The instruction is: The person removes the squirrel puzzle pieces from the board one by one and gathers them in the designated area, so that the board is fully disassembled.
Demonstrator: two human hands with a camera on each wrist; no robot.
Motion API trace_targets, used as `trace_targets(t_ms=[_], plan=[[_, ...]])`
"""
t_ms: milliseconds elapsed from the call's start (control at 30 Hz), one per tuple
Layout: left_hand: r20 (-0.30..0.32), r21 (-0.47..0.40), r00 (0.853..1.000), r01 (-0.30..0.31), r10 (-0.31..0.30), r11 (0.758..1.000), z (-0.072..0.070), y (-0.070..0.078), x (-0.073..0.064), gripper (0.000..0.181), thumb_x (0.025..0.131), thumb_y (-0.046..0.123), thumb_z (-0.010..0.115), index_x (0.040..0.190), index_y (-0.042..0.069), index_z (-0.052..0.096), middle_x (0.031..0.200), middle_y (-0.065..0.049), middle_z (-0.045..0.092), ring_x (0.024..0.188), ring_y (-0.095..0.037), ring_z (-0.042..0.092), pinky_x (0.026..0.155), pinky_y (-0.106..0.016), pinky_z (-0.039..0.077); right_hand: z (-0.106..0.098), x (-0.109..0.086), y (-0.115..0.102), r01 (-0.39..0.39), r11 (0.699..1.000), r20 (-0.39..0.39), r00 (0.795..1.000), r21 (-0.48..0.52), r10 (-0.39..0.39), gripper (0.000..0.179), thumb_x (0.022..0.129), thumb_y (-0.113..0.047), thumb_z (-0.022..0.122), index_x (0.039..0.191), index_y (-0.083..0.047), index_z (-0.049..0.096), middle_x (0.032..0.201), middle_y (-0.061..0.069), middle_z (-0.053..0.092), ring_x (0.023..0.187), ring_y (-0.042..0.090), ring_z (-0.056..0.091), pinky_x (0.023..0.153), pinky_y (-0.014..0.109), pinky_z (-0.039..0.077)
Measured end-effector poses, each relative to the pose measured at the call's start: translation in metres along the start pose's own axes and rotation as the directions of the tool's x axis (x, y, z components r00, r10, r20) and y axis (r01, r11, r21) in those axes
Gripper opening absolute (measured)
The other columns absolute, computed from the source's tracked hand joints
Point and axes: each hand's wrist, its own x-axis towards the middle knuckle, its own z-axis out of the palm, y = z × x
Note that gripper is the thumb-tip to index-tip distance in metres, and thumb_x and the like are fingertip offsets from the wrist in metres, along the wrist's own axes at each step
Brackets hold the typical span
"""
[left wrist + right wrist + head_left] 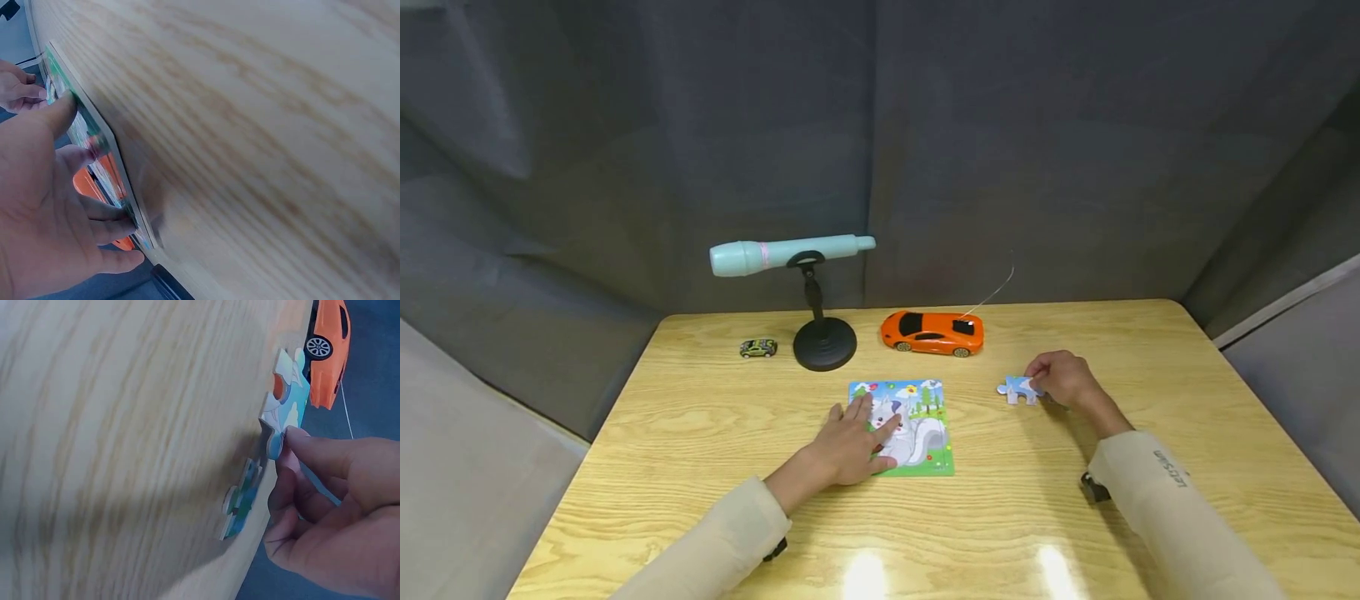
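My left hand (850,442) lies spread over a square picture puzzle (925,454) of a grey-white cartoon squirrel. Its fingers are straight and cover the left part of the picture. In the left wrist view, the fingertips lie along the side of the puzzle (94,119). To the right, my right hand (1063,382) pinches the edge of a light blue jigsaw piece (1018,389) between thumb and fingers. The right wrist view shows this piece (284,403) close over the wood, beside a green and blue jigsaw piece (240,503) on the table.
An orange toy car (932,333) with a thin wire stands at the back, behind the puzzle. Left of it, a light blue toy microphone (790,253) rests on a black stand (824,343). A small patterned toy car (758,348) is further left. Grey curtains hang behind the table (700,433).
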Motion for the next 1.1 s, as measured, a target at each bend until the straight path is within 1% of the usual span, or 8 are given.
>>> trace_targets(t_ms=[233,333,467,600,733,900,967,1100], plan=[[0.005,-0.011,1.0,-0.004,0.004,1.0,0.003,0.001,0.0,0.068,0.093,0.061,0.04,0.152,0.032,0.02,0.157,-0.023,0.013,0.146,-0.037,0.015,0.115,-0.057,0.02,0.003,0.001,0.003,-0.016,0.999,-0.007,1.0,-0.03,0.016,0.013,0.09,-0.006,0.06,0.097,0.002,0.067,0.082,0.013,0.066,0.064,0.012,0.054,0.059,0.026,0.045],[0.004,-0.002,1.0,0.001,-0.001,1.0,0.003,0.001,0.0,0.068,0.093,0.061,0.039,0.152,0.033,0.019,0.157,-0.023,0.013,0.146,-0.036,0.015,0.115,-0.057,0.02,0.005,0.003,0.002,0.012,0.998,-0.033,0.999,-0.066,-0.014,0.014,0.09,-0.008,0.059,0.097,0.0,0.068,0.083,0.012,0.067,0.068,0.013,0.055,0.065,0.03,0.044],[-0.003,-0.009,1.0,-0.008,0.008,1.0,0.004,-0.001,0.0,0.068,0.093,0.061,0.039,0.152,0.032,0.019,0.157,-0.023,0.013,0.146,-0.036,0.015,0.115,-0.057,0.021,0.008,0.006,-0.004,0.04,0.996,-0.066,0.997,-0.075,-0.045,0.013,0.09,-0.009,0.06,0.095,-0.002,0.069,0.082,0.01,0.068,0.07,0.015,0.055,0.068,0.031,0.041],[-0.022,-0.033,0.999,-0.027,0.026,0.999,0.007,-0.005,-0.001,0.067,0.094,0.06,0.039,0.152,0.031,0.02,0.157,-0.024,0.013,0.146,-0.037,0.014,0.114,-0.057,0.022,0.013,0.009,-0.018,0.057,0.998,-0.052,0.997,-0.037,-0.059,0.014,0.091,-0.011,0.06,0.096,-0.002,0.069,0.084,0.01,0.068,0.071,0.016,0.054,0.065,0.028,0.043],[-0.057,-0.034,0.997,-0.045,0.043,0.998,0.01,-0.009,-0.003,0.066,0.094,0.06,0.039,0.151,0.031,0.022,0.156,-0.025,0.015,0.146,-0.037,0.015,0.114,-0.056,0.023,0.02,0.013,-0.036,0.074,0.997,-0.035,0.997,-0.004,-0.074,0.016,0.092,-0.013,0.058,0.1,-0.002,0.068,0.089,0.011,0.067,0.075,0.018,0.057,0.067,0.029,0.046],[-0.095,-0.048,0.994,-0.067,0.062,0.997,0.011,-0.01,-0.004,0.065,0.094,0.06,0.04,0.15,0.03,0.027,0.156,-0.026,0.017,0.145,-0.038,0.017,0.113,-0.057,0.025,0.032,0.017,-0.06,0.091,0.994,-0.004,0.996,0.064,-0.091,0.018,0.093,-0.013,0.059,0.104,-0.001,0.067,0.091,0.012,0.066,0.075,0.024,0.062,0.061,0.027,0.048],[-0.103,-0.051,0.993,-0.071,0.065,0.996,0.011,-0.009,-0.005,0.065,0.094,0.059,0.04,0.15,0.03,0.027,0.156,-0.026,0.016,0.145,-0.038,0.017,0.113,-0.057,0.024,0.037,0.018,-0.069,0.112,0.99,0.007,0.994,0.088,-0.113,0.018,0.092,-0.012,0.06,0.104,0.0,0.066,0.091,0.013,0.066,0.074,0.026,0.063,0.058,0.025,0.047],[-0.107,-0.059,0.992,-0.074,0.068,0.995,0.012,-0.008,-0.006,0.063,0.095,0.059,0.039,0.15,0.031,0.027,0.157,-0.025,0.012,0.146,-0.038,0.015,0.114,-0.057,0.023,0.049,0.021,-0.086,0.148,0.984,0.018,0.989,0.102,-0.15,0.018,0.091,-0.01,0.06,0.104,0.0,0.067,0.092,0.013,0.067,0.07,0.02,0.061,0.058,0.024,0.047]])
